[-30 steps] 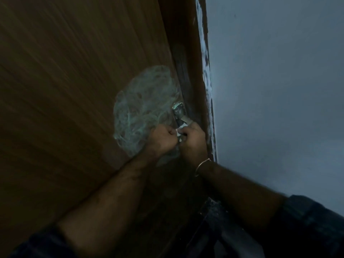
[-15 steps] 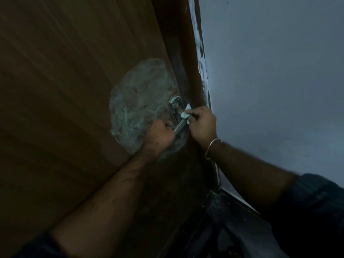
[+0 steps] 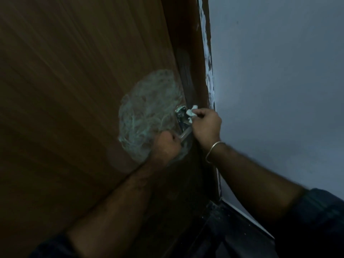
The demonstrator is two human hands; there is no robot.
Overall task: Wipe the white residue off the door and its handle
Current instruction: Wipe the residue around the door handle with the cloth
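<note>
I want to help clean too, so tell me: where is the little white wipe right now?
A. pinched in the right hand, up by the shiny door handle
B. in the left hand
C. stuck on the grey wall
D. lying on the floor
A: the right hand pinches the white wipe against the top of the metal handle, while the left hand grips the handle's lever.

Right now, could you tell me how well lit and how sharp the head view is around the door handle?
Head view: dim overall, arms and sleeves nearly black; the metal door handle catches a small glint; the white tissue in the right hand reads brightest; the white residue looks smeared and soft; wide-angle distortion tilts the door.
</note>
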